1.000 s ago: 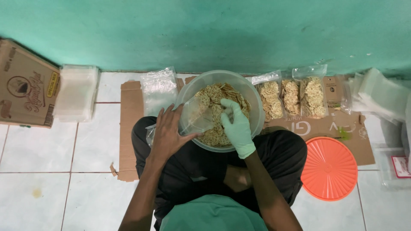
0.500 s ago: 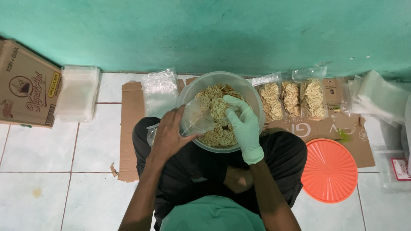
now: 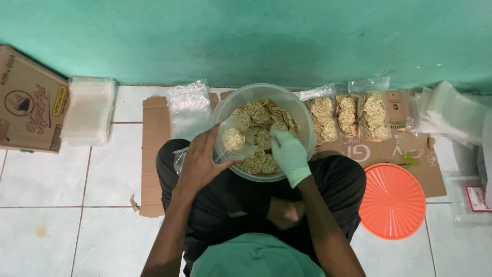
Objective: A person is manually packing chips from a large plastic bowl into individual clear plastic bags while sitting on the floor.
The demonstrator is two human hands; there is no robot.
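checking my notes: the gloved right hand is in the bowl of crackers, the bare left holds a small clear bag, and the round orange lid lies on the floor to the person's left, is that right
One thing is off: the orange lid lies on the floor to the person's right, not left. The head view shows it beside the right knee. The rest holds: the gloved right hand is in the bowl of crackers, and the bare left hand holds a small clear bag.

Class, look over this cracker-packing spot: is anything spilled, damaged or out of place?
Nothing is spilled. The flattened cardboard sheet has a ragged, torn lower corner, and the orange lid lies on the floor, off the clear bowl. Only the right hand is gloved; the left hand is bare.
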